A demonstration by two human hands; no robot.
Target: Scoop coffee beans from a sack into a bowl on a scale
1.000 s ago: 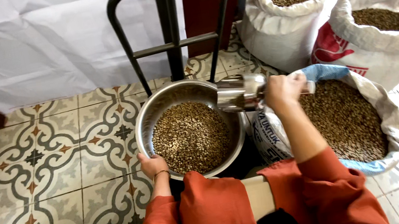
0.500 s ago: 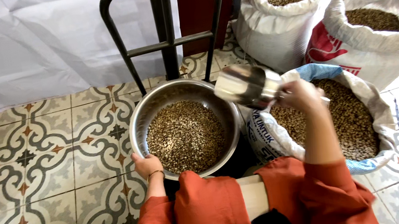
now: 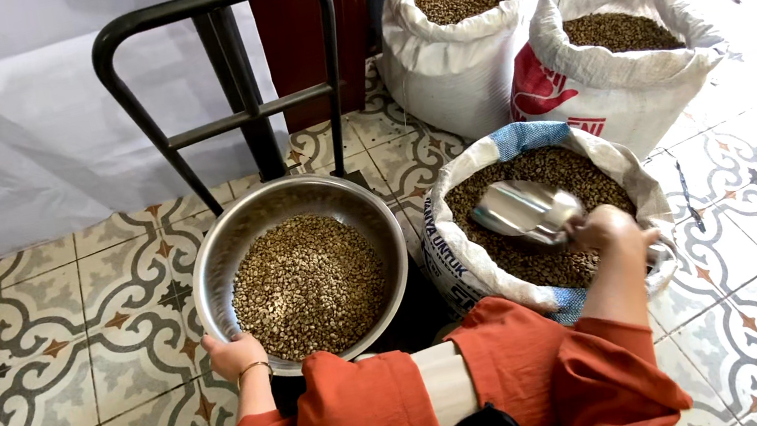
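A large steel bowl (image 3: 215,269) partly filled with greenish-brown beans (image 3: 309,285) sits on a floor scale in front of me. My left hand (image 3: 234,355) grips the bowl's near rim. My right hand (image 3: 609,229) holds a metal scoop (image 3: 522,211) by its handle, its empty mouth pointing left and hovering over the beans in the nearest white sack (image 3: 469,275). Both arms are in orange sleeves.
Two more open white sacks of beans stand behind, one at the back (image 3: 459,48) and one to the right (image 3: 625,73). A black metal scale frame (image 3: 224,65) rises behind the bowl. White sheeting (image 3: 0,121) hangs at the left. The floor is patterned tile (image 3: 44,337).
My right hand swung the scoop from over the bowl's right rim across to the nearest sack and lowered it there. The left hand stayed on the bowl's rim.
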